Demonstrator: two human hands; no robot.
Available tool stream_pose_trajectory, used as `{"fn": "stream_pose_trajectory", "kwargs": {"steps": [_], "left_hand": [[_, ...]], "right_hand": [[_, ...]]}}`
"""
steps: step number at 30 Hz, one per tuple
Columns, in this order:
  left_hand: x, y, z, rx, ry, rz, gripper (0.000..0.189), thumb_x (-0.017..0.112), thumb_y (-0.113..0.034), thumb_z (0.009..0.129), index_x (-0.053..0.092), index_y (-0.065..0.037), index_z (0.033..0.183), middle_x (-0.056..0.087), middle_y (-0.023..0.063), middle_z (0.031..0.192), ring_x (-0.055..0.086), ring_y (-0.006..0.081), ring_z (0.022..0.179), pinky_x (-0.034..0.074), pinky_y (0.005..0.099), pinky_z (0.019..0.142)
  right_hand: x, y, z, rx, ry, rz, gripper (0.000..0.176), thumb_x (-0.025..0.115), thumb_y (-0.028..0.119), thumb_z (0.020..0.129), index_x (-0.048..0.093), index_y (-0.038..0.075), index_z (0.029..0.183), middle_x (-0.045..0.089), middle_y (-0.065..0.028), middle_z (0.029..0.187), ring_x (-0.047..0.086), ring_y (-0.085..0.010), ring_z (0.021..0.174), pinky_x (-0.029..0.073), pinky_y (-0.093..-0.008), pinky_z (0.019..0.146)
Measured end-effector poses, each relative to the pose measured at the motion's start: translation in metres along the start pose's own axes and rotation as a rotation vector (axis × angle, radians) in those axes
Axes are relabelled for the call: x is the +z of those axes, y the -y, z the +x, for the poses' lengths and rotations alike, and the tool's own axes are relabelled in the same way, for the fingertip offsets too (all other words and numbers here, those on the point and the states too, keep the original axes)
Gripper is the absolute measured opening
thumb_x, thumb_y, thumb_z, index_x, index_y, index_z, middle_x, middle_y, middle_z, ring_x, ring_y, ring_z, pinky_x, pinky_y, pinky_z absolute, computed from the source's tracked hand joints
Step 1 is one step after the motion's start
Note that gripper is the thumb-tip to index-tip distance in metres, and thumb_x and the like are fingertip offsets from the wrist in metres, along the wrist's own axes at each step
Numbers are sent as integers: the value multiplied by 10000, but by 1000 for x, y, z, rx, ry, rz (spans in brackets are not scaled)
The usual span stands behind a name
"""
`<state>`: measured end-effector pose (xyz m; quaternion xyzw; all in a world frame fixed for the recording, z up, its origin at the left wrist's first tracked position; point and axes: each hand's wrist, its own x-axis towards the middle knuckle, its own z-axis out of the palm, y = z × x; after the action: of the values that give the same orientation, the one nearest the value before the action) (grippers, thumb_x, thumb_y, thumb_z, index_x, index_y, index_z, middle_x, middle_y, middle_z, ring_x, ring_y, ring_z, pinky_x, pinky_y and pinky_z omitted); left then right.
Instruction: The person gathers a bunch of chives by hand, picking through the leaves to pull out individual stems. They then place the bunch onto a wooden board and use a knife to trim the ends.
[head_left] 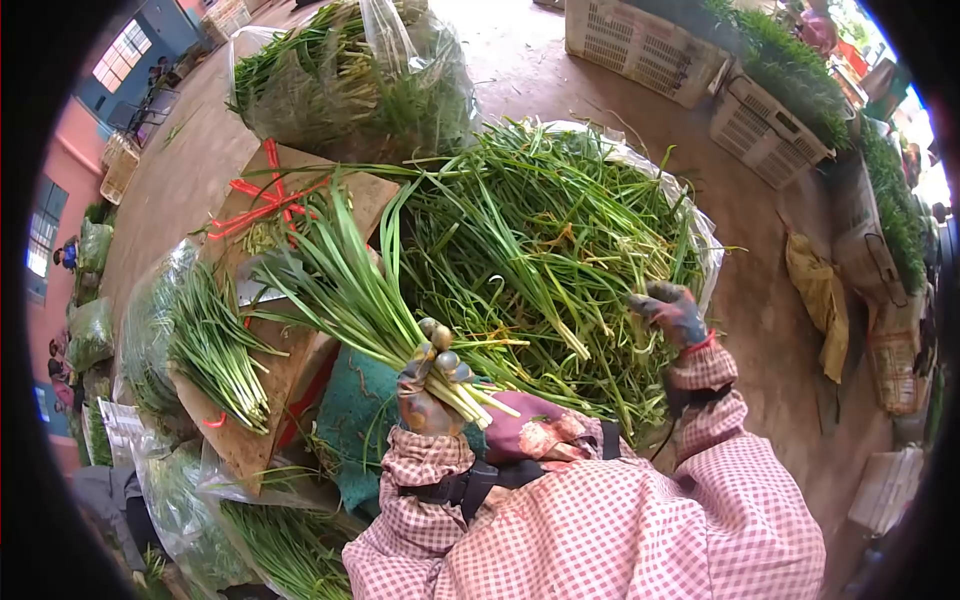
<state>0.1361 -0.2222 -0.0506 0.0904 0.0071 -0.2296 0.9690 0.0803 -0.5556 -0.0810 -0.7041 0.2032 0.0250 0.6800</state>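
Note:
My left hand point(432, 385), in a stained glove, is closed around a bunch of garlic chives point(350, 280). The pale stem ends stick out below the fist, and the green leaves fan toward the upper left. Over the right side of a large loose heap of garlic chives point(540, 220) is my right hand point(675, 315), also gloved. Its fingers are curled together at the heap's edge; whatever lies between them is too small to make out. A separate bundle of chives point(220, 350) lies on a board point(300, 345) to the left.
Red ties point(270, 195) lie on the board's far end. Beyond the heap stands a clear bag of greens point(360, 80). White crates point(765, 130) filled with greens line the right. Several more bagged bundles sit at left, and a yellow sack point(818, 300) is on the floor.

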Motion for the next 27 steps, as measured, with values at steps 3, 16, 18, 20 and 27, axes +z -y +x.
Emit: {"fn": "stream_pose_trajectory", "kwargs": {"steps": [3, 16, 18, 20, 27], "left_hand": [[2, 1, 0, 12, 125, 2, 557, 500, -78, 823, 212, -67, 1300, 523, 84, 1011, 546, 142, 789, 473, 287, 671], [-3, -4, -4, 8, 104, 58, 411, 494, -123, 843, 330, -33, 1208, 533, 62, 884, 523, 107, 680, 407, 252, 546], [-3, -1, -3, 21, 72, 69, 364, 498, -128, 843, 367, -35, 1170, 540, 58, 879, 515, 100, 661, 392, 251, 524], [-6, 0, 2, -8, 83, 108, 367, 514, -132, 835, 381, -36, 1163, 551, 58, 877, 518, 112, 645, 396, 259, 519], [-5, 6, -1, 41, -59, 165, 447, 575, -65, 769, 387, -20, 1172, 560, 130, 973, 567, 159, 705, 477, 277, 558]], "right_hand": [[-33, -6, -3, -581, -610, -1200, 193, 580, 234, 755, 581, 78, 868, 609, -83, 736, 581, -208, 595, 462, -300, 506], [61, 3, -24, 48, 235, -442, 245, 558, 261, 792, 571, 16, 807, 563, -54, 572, 581, -165, 524, 435, -308, 454], [51, 52, -41, 257, 363, 246, 225, 532, 223, 823, 585, 4, 817, 597, -50, 673, 570, -117, 529, 433, -217, 443], [43, 5, -15, 121, 174, -352, 243, 528, 236, 825, 576, -2, 827, 598, -56, 688, 579, -128, 525, 442, -222, 427], [58, 22, -32, 98, 302, 433, 270, 492, 247, 845, 558, -15, 831, 592, -79, 647, 577, -122, 511, 453, -205, 405]]}}
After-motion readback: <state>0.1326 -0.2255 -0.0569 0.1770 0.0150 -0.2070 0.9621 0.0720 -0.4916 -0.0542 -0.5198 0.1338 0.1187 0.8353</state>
